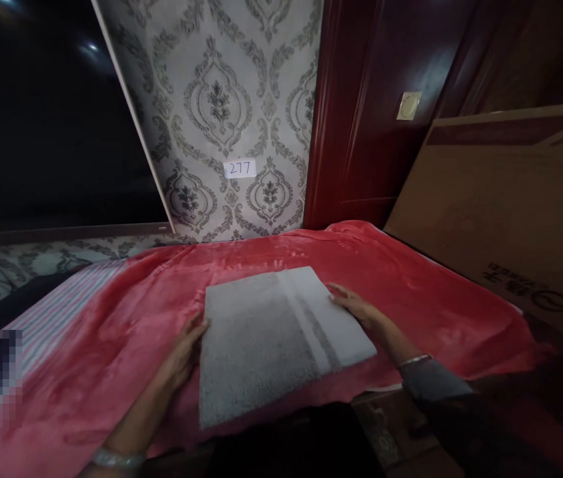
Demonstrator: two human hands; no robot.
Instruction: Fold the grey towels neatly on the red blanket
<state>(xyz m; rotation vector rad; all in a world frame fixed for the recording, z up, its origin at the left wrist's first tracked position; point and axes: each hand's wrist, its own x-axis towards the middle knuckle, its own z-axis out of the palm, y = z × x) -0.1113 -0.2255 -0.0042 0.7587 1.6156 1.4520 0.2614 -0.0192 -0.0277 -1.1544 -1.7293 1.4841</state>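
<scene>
A flat grey square piece (256, 338) with a cloth-like mottled surface is tilted in front of me, over the red blanket. A pale band runs down it, and its right side is plain and lighter. I cannot tell whether it is a folded towel or a folded fabric box. My left hand (189, 345) grips its left edge, the fingers partly hidden behind. At the right edge, my right hand (354, 305) holds it with fingertips near the upper corner.
The red plush blanket (411, 299) spreads over a bed-like surface with a striped sheet (62, 305) at left. A big cardboard box (500, 206) leans at right. A dark screen (52, 126) stands at left, and a label reading 277 (240, 168) is on the patterned wall.
</scene>
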